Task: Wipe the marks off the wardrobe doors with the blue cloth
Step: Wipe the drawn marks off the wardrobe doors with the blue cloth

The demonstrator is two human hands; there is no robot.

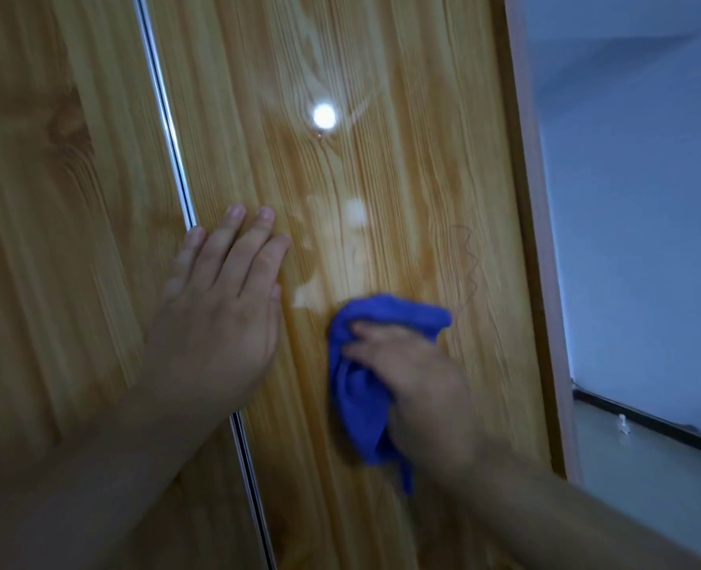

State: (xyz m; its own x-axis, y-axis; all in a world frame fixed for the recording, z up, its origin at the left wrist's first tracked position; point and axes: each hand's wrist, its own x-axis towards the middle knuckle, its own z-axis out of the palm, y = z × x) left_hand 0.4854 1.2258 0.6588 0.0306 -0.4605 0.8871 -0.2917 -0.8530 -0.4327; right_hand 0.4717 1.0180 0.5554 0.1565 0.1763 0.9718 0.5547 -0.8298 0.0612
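Note:
Two glossy wood-grain wardrobe doors fill the head view: a left door point(52, 199) and a right door point(361, 158), split by a metal strip point(168, 129). My left hand point(221, 298) lies flat with straight fingers on the right door beside the strip. My right hand point(410, 376) grips the bunched blue cloth point(361, 397) and presses it against the right door. A thin scribbled pen mark point(470, 265) runs down the door just up and right of the cloth. Pale wet smears point(328, 248) shine between my hands.
The wardrobe's wooden side frame point(521, 240) borders the right door. Beyond it is a pale blue-lit wall point(637, 199) with a dark horizontal band point(649, 421) low at the right. A bright lamp reflection point(324, 116) glares on the door above my hands.

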